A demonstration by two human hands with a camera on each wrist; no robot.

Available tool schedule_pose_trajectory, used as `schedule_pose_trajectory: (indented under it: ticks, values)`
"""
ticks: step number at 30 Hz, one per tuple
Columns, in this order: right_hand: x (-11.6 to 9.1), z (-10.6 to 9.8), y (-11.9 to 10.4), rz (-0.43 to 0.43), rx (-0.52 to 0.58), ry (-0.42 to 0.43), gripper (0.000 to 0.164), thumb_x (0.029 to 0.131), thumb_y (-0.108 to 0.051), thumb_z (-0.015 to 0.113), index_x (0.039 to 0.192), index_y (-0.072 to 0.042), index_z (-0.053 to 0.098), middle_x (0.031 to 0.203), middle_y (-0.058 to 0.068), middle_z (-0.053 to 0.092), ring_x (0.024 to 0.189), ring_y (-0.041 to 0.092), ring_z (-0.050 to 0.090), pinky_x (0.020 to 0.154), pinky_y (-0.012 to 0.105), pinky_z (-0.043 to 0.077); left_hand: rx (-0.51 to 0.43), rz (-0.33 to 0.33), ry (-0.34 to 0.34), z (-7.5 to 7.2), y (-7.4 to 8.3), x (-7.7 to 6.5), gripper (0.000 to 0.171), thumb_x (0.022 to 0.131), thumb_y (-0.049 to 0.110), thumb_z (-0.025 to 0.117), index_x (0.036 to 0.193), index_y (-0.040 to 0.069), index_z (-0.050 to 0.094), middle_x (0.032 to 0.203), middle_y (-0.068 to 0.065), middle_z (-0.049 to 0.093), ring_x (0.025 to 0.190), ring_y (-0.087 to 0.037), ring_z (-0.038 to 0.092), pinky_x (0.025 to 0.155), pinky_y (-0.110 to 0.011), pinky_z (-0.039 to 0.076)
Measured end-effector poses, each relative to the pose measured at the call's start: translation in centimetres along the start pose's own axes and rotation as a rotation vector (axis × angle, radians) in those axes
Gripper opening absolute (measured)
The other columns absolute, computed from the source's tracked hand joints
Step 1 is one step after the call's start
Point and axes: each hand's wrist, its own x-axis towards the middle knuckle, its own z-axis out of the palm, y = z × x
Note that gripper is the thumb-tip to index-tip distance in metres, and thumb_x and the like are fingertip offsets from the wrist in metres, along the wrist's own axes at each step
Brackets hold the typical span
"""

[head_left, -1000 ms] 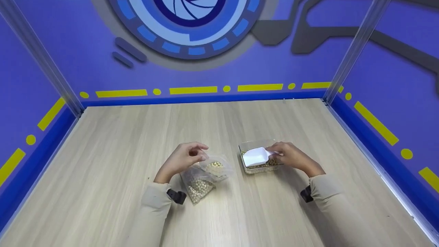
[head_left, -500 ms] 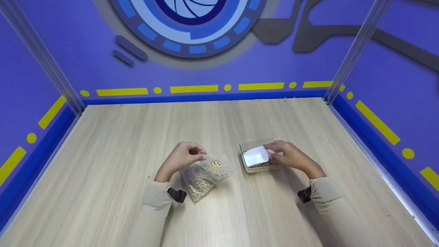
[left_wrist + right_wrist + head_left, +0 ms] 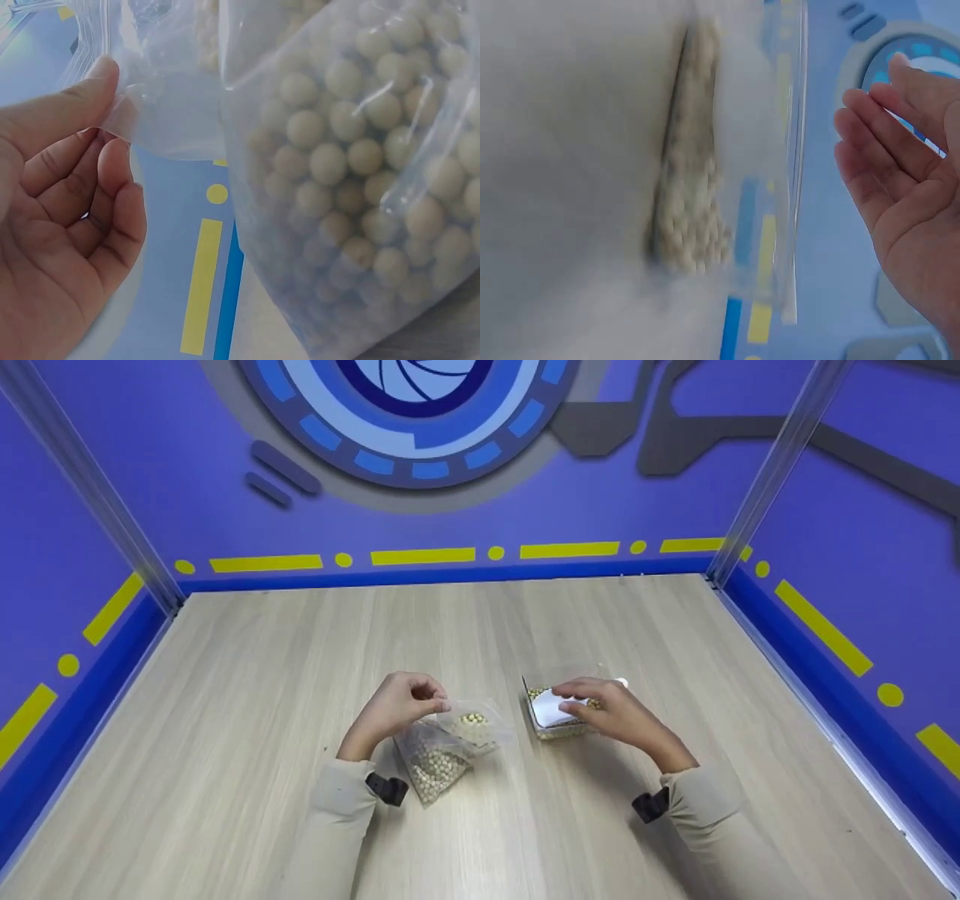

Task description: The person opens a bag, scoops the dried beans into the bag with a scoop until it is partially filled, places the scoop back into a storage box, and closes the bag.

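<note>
My left hand (image 3: 399, 711) pinches the open mouth of a clear zip bag (image 3: 172, 127) between thumb and fingers. Round pale beans (image 3: 352, 161) fill the bag's lower part, and a few more show near its mouth. To the right is a clear rectangular container (image 3: 553, 733) partly filled with similar beans (image 3: 694, 232). A white scoop (image 3: 549, 709) lies in it, its handle end (image 3: 622, 682) poking out past my fingers. My right hand (image 3: 621, 720) hovers over the container with loose, extended fingers and grips nothing; it hides part of the scoop.
The bag and container stand side by side on a wood-grain tabletop (image 3: 337, 637), a narrow gap between them. Blue printed walls (image 3: 420, 529) with yellow marks enclose the back and both sides.
My right hand has let go of the scoop's handle and shifted left and nearer over the container, leaving the scoop there. My left fingers have closed together at the bag's mouth.
</note>
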Motion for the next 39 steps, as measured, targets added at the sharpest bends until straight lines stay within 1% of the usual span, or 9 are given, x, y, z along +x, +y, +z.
schedule_pose_trajectory:
  ticks: [4, 10, 14, 19, 26, 29, 35, 39]
  values:
    - [0.0, 1.3, -1.2, 0.021, 0.065, 0.003, 0.03, 0.091, -0.02, 0.065, 0.114, -0.002, 0.07, 0.113, 0.012, 0.07, 0.106, 0.025, 0.065, 0.088, 0.038, 0.053, -0.006, 0.003, 0.011, 0.0, 0.1, -0.1, 0.003, 0.083, 0.012, 0.072, 0.082, 0.009, 0.071, 0.077, -0.002, 0.066, 0.067, -0.011, 0.054, 0.061, -0.023, 0.045]
    - [0.1, 3.4, -2.8, 0.103, 0.175, -0.036, 0.031, 0.089, -0.023, 0.067, 0.109, -0.001, 0.072, 0.104, 0.011, 0.073, 0.095, 0.009, 0.065, 0.081, 0.023, 0.054, -0.005, 0.002, 0.025, 0.0, 0.1, -0.1, 0.004, 0.083, 0.011, 0.073, 0.081, 0.007, 0.071, 0.076, -0.002, 0.066, 0.066, -0.01, 0.052, 0.06, -0.022, 0.044]
    - [0.4, 4.8, -3.5, 0.109, 0.171, -0.043, 0.029, 0.088, -0.025, 0.068, 0.102, -0.001, 0.074, 0.096, 0.009, 0.074, 0.086, 0.005, 0.065, 0.075, 0.02, 0.053, -0.011, 0.002, 0.02, -0.1, 0.2, -0.1, 0.005, 0.084, 0.01, 0.071, 0.083, 0.005, 0.072, 0.078, -0.003, 0.067, 0.067, -0.01, 0.051, 0.06, -0.021, 0.043]
    - [0.9, 6.0, -4.3, 0.112, 0.154, -0.013, 0.022, 0.086, -0.023, 0.07, 0.093, -0.002, 0.076, 0.087, 0.008, 0.074, 0.076, 0.001, 0.061, 0.068, 0.019, 0.051, -0.026, 0.008, 0.009, -0.1, 0.1, -0.1, 0.005, 0.086, 0.008, 0.069, 0.086, 0.005, 0.072, 0.08, -0.005, 0.067, 0.067, -0.011, 0.05, 0.059, -0.021, 0.042]
    - [1.3, 6.6, -4.9, 0.093, 0.131, 0.006, 0.016, 0.087, -0.015, 0.069, 0.085, 0.0, 0.076, 0.076, 0.008, 0.071, 0.065, -0.002, 0.051, 0.059, 0.016, 0.045, -0.017, 0.032, 0.012, -0.1, 0.0, -0.2, 0.006, 0.087, 0.008, 0.068, 0.087, 0.005, 0.073, 0.08, -0.006, 0.068, 0.067, -0.011, 0.052, 0.06, -0.021, 0.043]
    - [1.3, 6.6, -5.0, 0.094, 0.153, 0.01, 0.014, 0.087, -0.012, 0.069, 0.083, 0.0, 0.075, 0.073, 0.008, 0.07, 0.063, -0.002, 0.051, 0.057, 0.015, 0.043, -0.013, 0.035, 0.017, -0.2, 0.1, -0.2, 0.006, 0.087, 0.009, 0.068, 0.087, 0.005, 0.074, 0.08, -0.005, 0.068, 0.068, -0.011, 0.053, 0.061, -0.022, 0.044]
    - [1.6, 6.4, -5.0, 0.121, 0.202, 0.024, 0.014, 0.087, -0.012, 0.069, 0.083, 0.0, 0.075, 0.071, 0.009, 0.07, 0.062, 0.001, 0.054, 0.054, 0.014, 0.042, -0.011, 0.023, 0.064, -0.3, 0.6, -0.4, 0.005, 0.085, 0.011, 0.071, 0.086, 0.007, 0.074, 0.081, -0.004, 0.07, 0.071, -0.011, 0.056, 0.064, -0.025, 0.046]
    - [1.8, 5.9, -5.1, 0.142, 0.224, 0.041, 0.015, 0.087, -0.013, 0.069, 0.086, 0.001, 0.076, 0.074, 0.01, 0.072, 0.064, 0.008, 0.061, 0.055, 0.015, 0.045, -0.011, 0.013, 0.101, -0.3, 0.9, -0.4, 0.006, 0.084, 0.014, 0.072, 0.084, 0.008, 0.075, 0.081, -0.002, 0.071, 0.074, -0.011, 0.057, 0.067, -0.025, 0.046]
